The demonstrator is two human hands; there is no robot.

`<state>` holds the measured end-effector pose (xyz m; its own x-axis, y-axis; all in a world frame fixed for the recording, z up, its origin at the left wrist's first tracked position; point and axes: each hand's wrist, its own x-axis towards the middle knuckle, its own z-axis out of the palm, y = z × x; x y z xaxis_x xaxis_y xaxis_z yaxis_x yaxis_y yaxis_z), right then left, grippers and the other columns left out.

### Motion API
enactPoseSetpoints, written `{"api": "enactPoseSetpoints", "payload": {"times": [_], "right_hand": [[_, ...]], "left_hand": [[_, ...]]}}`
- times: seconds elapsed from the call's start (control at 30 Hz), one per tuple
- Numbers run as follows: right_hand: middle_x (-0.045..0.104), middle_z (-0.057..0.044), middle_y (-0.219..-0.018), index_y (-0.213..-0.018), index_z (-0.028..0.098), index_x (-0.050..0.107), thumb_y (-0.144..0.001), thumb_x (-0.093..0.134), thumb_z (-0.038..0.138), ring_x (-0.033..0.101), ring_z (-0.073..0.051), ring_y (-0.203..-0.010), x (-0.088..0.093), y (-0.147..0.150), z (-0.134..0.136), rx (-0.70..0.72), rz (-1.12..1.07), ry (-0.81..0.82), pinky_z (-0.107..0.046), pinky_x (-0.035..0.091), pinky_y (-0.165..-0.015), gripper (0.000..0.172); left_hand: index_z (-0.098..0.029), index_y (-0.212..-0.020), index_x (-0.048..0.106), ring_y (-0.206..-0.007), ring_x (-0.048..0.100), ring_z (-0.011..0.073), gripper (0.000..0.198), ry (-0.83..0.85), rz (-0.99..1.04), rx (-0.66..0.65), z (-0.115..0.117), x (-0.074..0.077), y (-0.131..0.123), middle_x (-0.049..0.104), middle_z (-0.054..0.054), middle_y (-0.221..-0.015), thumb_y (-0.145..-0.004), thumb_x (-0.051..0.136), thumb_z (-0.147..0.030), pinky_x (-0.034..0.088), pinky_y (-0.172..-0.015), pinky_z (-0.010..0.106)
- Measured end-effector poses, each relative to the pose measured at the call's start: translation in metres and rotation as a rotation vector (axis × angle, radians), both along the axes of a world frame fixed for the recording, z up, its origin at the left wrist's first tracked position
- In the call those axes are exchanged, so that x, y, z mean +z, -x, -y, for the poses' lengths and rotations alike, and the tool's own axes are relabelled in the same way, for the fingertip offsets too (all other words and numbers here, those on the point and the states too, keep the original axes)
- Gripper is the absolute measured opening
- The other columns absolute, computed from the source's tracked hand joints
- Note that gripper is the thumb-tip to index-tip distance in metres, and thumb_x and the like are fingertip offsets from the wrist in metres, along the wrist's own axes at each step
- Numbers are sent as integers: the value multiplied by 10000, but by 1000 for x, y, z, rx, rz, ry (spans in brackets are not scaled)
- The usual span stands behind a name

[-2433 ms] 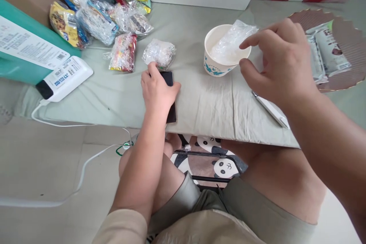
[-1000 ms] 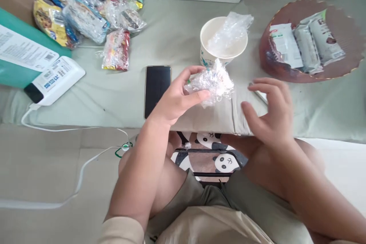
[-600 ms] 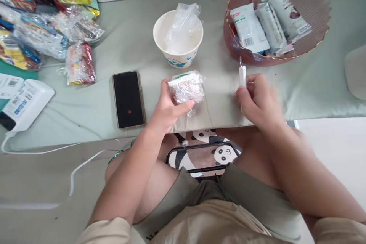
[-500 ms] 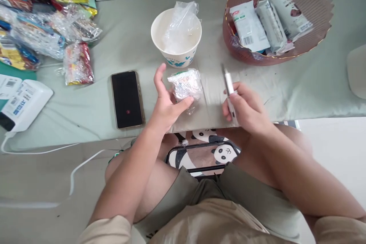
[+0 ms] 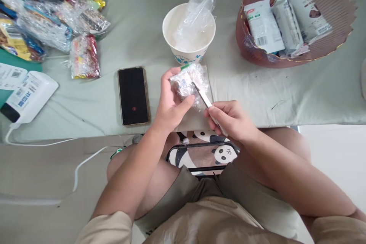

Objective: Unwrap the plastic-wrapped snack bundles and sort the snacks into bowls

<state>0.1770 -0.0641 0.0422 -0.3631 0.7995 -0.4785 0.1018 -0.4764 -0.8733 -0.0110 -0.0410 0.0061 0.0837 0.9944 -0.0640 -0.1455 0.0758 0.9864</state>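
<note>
My left hand (image 5: 174, 101) is closed on a small packet wrapped in clear plastic (image 5: 187, 82), near the table's front edge. Thumb and fingers grip its left side and lower edge. In my right hand (image 5: 230, 118) is a slim white utility knife (image 5: 206, 100), held like a pen. Its dark blade tip touches or lies just over the plastic wrap; I cannot tell whether it has cut in. Just behind the packet stands a white paper bowl (image 5: 168, 32) with a blue print. Crumpled clear plastic (image 5: 194, 23) lies in the bowl and sticks up over its rim.
A phone (image 5: 133, 97) lies left of my left hand. Farther left are a red plastic-wrapped packet (image 5: 85, 57), a heap of snack packets (image 5: 42, 19) and a white device (image 5: 31, 91) with a cable. At the right stands a pinkish basket (image 5: 340, 19) holding several packets.
My right hand has moved left, bringing the knife's tip to the packet. My left fingers have closed round the packet, which is now tilted. The view has shifted slightly.
</note>
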Motion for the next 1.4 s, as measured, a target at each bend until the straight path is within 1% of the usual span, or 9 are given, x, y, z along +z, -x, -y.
{"api": "enactPoseSetpoints", "payload": {"times": [0.27,0.37,0.5,0.63,0.77,0.87,1.07,1.23,1.4], "right_hand": [[608,-6,-562,-699,187,592,-932,550,485,512,-97,-444,0,-1,9,148,117,-78,-224,388,-442,381],[589,-5,-568,-745,190,621,-972,506,480,503,-115,-466,-2,-10,8,148,205,-241,-255,386,-469,386],[703,-95,-828,-957,193,746,-956,547,411,620,-214,-711,-16,-34,-7,-60,714,-745,-360,487,-669,295],[677,-190,-1170,-1214,205,723,-916,609,394,616,-394,-1133,-31,-54,-19,-232,1059,-875,-596,485,-976,370],[605,-178,-1305,-1420,230,576,-888,656,586,574,-394,-1242,-35,-43,-12,-117,769,-1166,-624,464,-1068,646],[598,-133,-1311,-1386,283,573,-879,702,561,611,-330,-1207,-37,-24,-4,35,529,-1331,-544,534,-1013,592],[712,-72,-1049,-1034,278,682,-1003,537,285,707,-233,-987,-32,-12,-4,-150,540,-1210,-445,590,-872,148],[680,-26,-803,-941,255,623,-1042,537,416,689,-186,-724,-22,-22,-11,-419,384,-905,-355,570,-697,209],[537,19,-701,-970,277,595,-1006,581,525,556,-133,-536,-25,-40,-28,-587,285,-654,-294,477,-508,251]], "left_hand": [[-419,-1332,448,-1345,564,305,686,-38,-27,154,-5,23,8,505,50,-1511,-780,843,-514,537,-1024,425],[-448,-1316,444,-1373,576,303,608,52,25,183,-10,33,17,476,7,-1589,-797,761,-440,567,-991,423],[-410,-1252,521,-1353,624,282,432,157,232,158,-16,40,30,520,-18,-1577,-822,564,-408,595,-979,429],[-412,-1307,570,-1178,695,266,520,197,68,116,-12,33,29,649,22,-1391,-797,656,-355,617,-792,368],[-478,-1443,465,-927,713,197,801,290,163,-61,-4,24,16,702,-3,-1139,-752,815,-275,595,-729,315],[-471,-1441,444,-917,711,190,859,362,271,-157,0,20,7,702,-13,-1106,-731,902,-314,590,-738,304],[-344,-1253,555,-938,701,181,649,389,299,-252,0,18,1,697,-21,-1019,-727,927,-417,571,-784,291],[-305,-1200,619,-874,692,183,503,458,306,-264,-6,21,11,697,-4,-1041,-746,834,-340,578,-719,297],[-252,-1095,697,-652,627,128,415,586,310,-449,-7,28,22,693,4,-928,-690,788,-243,509,-547,247]]}}
